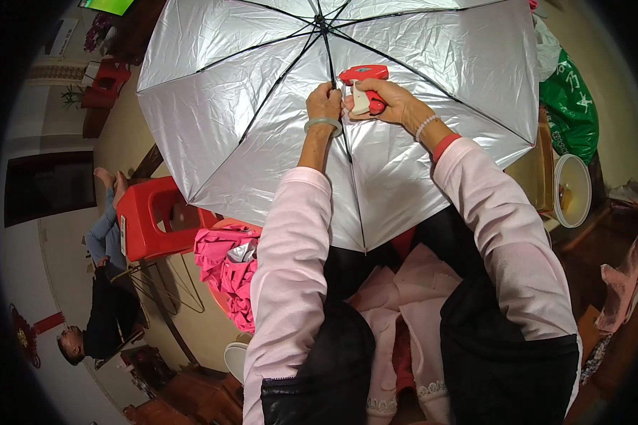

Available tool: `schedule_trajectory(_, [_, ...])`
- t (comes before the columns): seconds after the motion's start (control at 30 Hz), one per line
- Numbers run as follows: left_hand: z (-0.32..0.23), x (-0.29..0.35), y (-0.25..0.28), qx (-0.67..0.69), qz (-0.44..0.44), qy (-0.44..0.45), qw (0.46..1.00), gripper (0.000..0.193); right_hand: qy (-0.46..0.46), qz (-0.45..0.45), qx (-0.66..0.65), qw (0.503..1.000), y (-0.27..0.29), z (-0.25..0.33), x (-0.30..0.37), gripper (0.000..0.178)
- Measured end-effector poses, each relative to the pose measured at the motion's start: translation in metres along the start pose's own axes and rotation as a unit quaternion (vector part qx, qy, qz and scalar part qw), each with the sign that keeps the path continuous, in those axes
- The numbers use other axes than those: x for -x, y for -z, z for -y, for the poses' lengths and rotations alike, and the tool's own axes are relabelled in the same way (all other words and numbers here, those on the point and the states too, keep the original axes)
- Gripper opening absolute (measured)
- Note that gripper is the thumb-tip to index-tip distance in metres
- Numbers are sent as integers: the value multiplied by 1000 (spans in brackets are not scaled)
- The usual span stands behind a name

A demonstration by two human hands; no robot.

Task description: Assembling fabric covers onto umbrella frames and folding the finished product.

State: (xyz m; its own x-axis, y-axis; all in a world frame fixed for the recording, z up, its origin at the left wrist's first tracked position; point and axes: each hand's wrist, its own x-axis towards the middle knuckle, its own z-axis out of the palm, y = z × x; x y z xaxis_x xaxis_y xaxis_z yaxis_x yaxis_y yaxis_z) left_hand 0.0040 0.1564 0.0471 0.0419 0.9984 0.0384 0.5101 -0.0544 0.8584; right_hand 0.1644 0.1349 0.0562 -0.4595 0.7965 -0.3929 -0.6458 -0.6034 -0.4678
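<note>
An open umbrella (276,134) with a silver inner side and dark ribs spreads out in front of me, its inside facing up. My left hand (324,103), with a pale bangle at the wrist, is closed around one of the umbrella's ribs, near the middle of its length. Just to the right, my right hand (390,99) grips a red hand tool with a white trigger (364,85), shaped like a tagging gun. The tool's narrow end points left, close to the left hand's fingers. What lies between those fingers and the tool's tip is too small to make out.
A red plastic stool (152,219) stands on the left, beside a heap of bright pink cloth (230,262). Beyond it a person (113,297) sits on a chair. To the right are a green bag (571,106) and a whitish round tub (572,191).
</note>
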Motion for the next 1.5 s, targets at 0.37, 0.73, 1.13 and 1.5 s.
schedule_trajectory(0.37, [6,-2,-3,-25,-14,-71,997,22,-20,17,31,999,9,4,-5,28])
schedule_trajectory(0.73, [-1,0,-5,-30,1,-49,998,25,-46,9,69,997,7,9,-3,27])
schedule_trajectory(1.13, [20,-11,-6,-18,-22,-7,1000,24,-74,29,94,992,1,5,-14,26])
schedule_trajectory(1.5, [10,-5,-13,-82,-22,-9,996,21,-71,26,140,987,0,9,-8,24])
